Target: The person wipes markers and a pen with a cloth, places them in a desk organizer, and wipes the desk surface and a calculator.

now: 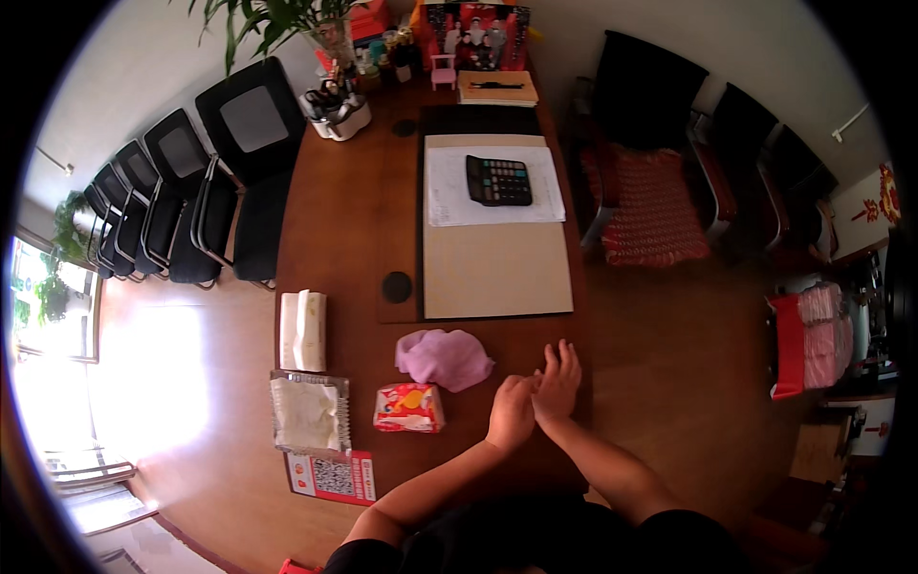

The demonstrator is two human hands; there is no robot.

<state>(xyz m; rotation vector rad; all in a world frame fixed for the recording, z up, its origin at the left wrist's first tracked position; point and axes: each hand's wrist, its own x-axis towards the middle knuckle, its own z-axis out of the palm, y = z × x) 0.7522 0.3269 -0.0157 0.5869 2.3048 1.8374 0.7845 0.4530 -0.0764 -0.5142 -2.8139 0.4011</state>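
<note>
Both my hands are over the near right part of a brown wooden desk (337, 215) and touch each other. My left hand (513, 412) has its fingers curled against the side of my right hand (559, 380), whose fingers are spread and hold nothing. Whether something small lies between the hands cannot be told. Up and left of them lies a crumpled pink cloth (445, 359). A red and white packet (409, 407) sits just below the cloth. Farther left are a soft tissue pack (303, 331) and a clear tray (310, 412) lined with white paper.
A desk pad (498, 273) bears papers (437, 188) and a black calculator (500, 181). Beyond stand a pen holder (337, 115), a notebook stack (498, 87) and a plant. A printed card (331, 477) lies at the near left corner. Chairs (254, 172) flank the desk.
</note>
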